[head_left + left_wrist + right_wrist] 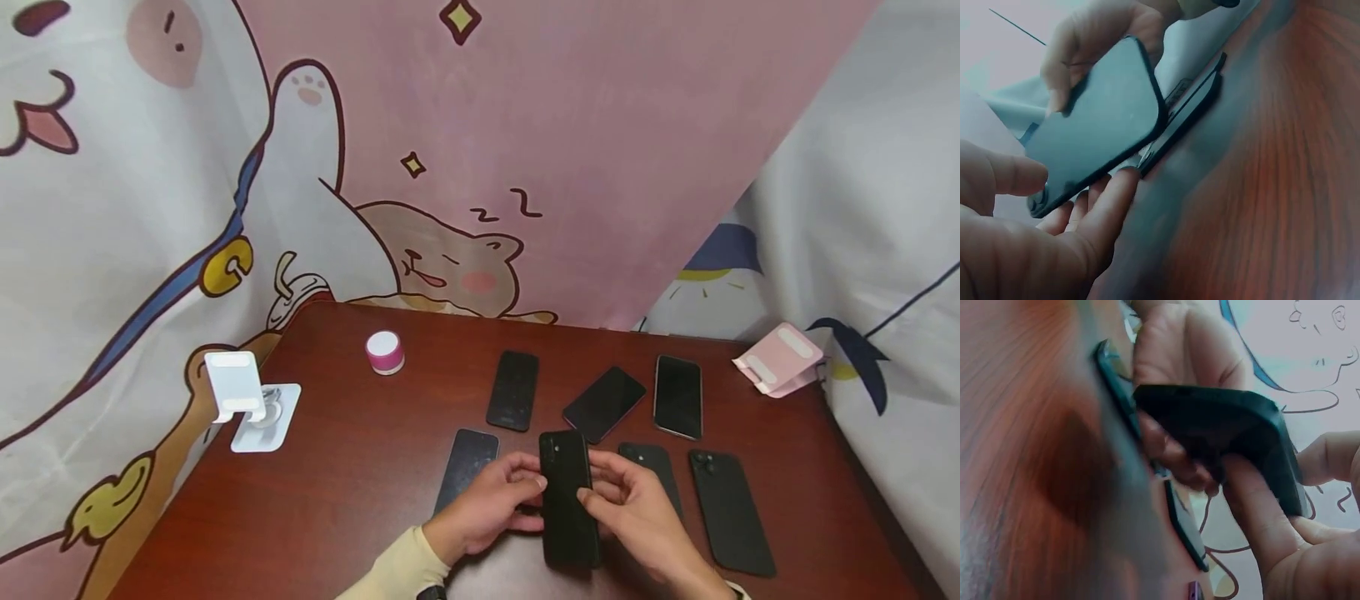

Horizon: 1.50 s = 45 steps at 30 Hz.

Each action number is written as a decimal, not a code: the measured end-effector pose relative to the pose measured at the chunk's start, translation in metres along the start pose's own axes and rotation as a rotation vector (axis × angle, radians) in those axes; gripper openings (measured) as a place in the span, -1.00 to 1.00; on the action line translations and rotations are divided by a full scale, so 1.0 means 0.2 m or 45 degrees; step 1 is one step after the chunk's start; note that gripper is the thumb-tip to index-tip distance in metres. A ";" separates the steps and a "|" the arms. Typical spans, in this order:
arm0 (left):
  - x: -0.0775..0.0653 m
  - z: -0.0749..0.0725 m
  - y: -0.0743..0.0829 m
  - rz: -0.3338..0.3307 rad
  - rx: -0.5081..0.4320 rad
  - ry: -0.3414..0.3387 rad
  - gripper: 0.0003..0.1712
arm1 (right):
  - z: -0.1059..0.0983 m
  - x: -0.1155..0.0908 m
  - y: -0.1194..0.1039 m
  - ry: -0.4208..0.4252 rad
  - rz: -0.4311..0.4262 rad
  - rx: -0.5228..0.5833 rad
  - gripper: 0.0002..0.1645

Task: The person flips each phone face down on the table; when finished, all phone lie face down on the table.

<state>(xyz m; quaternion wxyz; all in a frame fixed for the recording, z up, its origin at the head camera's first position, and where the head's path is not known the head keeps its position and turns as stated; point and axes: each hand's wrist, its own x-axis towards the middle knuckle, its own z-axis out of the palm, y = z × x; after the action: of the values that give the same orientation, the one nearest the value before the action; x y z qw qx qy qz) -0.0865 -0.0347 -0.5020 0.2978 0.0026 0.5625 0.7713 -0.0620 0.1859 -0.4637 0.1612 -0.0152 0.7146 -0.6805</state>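
A black smartphone [567, 500] is held above the table with its camera side facing up, lens bumps at its top left corner. My left hand [491, 504] grips its left edge, thumb on the side and fingers beneath. On the opposite edge my right hand [633, 512] pinches it, thumb on the upper face and fingers under it. In the left wrist view both hands hold the tilted phone [1104, 119]. The right wrist view shows its dark underside [1235, 419], with fingertips touching it.
Around the hands lie several phones: one screen-up phone [467, 467] at left, a dark phone [513, 390], a tilted phone [604, 404], an upright phone [678, 397] and a black phone [731, 512] at right. A partly covered phone [652, 467], white stand [266, 425], pink stand [783, 358] and pink-white cylinder [385, 353] also show.
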 end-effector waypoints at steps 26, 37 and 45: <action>0.01 0.01 0.04 0.031 0.244 0.031 -0.35 | -0.06 0.10 0.17 0.266 0.128 -0.486 -0.33; 0.00 0.02 0.02 0.022 0.248 0.053 -0.34 | -0.09 0.09 0.13 0.269 0.005 -0.941 -0.42; -0.01 0.01 0.03 0.028 0.257 0.030 -0.34 | -0.10 0.08 0.11 0.264 0.010 -0.928 -0.48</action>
<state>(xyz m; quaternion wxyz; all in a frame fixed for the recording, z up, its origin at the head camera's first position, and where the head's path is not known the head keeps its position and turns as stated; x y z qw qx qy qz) -0.0881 -0.0354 -0.4956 0.2810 0.0294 0.6408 0.7139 -0.0776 0.2026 -0.4881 0.0746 0.0002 0.9225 -0.3788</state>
